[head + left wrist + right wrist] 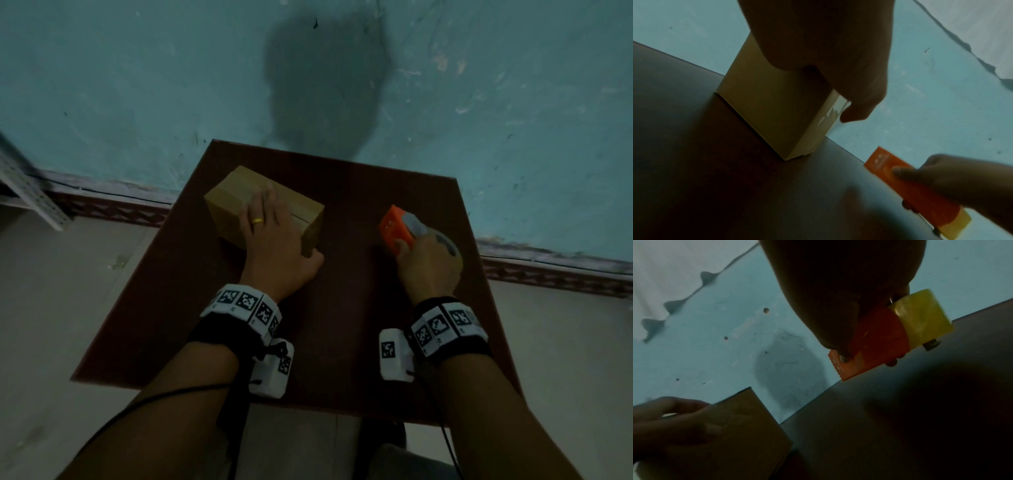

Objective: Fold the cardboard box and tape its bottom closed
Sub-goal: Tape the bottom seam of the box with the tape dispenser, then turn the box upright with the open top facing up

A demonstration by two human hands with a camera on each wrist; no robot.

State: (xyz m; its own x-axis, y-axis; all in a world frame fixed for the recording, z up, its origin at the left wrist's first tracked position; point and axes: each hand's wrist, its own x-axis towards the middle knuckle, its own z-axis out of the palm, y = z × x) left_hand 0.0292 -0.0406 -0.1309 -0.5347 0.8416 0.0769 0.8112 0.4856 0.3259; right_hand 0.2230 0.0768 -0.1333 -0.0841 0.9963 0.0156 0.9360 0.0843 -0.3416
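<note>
A small closed cardboard box (229, 197) stands on the dark red-brown table (359, 308), left of centre. My left hand (270, 236) lies flat on its top, fingers spread, with the thumb against the near right corner. In the left wrist view the box (764, 104) shows a glossy strip of clear tape (832, 112) on its end face. To the right, my right hand (428, 270) grips an orange tape dispenser (395, 229) just above the table, apart from the box. Its yellowish tape roll (920, 316) sits behind the orange body (879, 340).
The table stands against a teal wall (137, 85) with a patterned skirting. A pale perforated metal rack (27, 192) stands at the far left on the light floor. Black cables run from my wrist cameras off the table's near edge.
</note>
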